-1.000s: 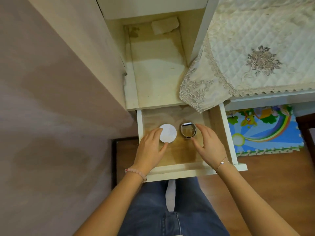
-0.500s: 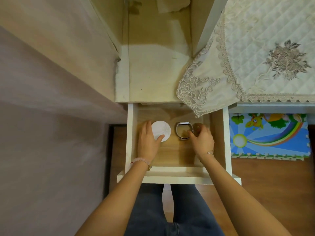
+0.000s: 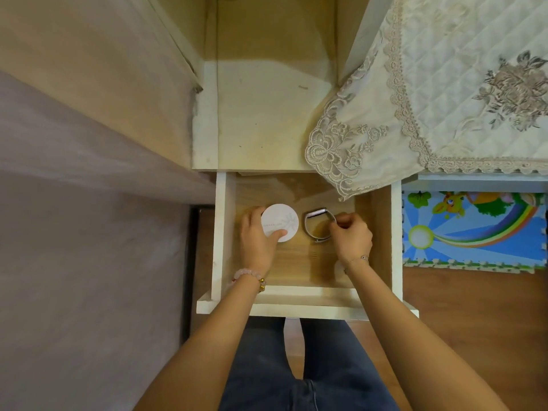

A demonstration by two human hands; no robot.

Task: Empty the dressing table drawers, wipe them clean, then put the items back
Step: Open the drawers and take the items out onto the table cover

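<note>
A white dressing table drawer [image 3: 305,304] stands pulled out below me, its wooden bottom showing. Inside on the left lies a round white compact [image 3: 281,221]; my left hand [image 3: 257,241] grips its left edge, thumb on the lid. To the right sits a grey wristband watch [image 3: 315,225] curled in a loop. My right hand [image 3: 351,237] pinches the band's right side with curled fingers.
A lace-edged quilted cloth [image 3: 444,93] covers the table top and hangs over the drawer's back right corner. An open wooden compartment [image 3: 272,99] lies behind the drawer. A colourful play mat [image 3: 474,229] is on the floor at right. A wall stands at left.
Both hands closed on the items: the left hand now grips the compact and the right hand pinches the watch band. The view shifted closer over the drawer.
</note>
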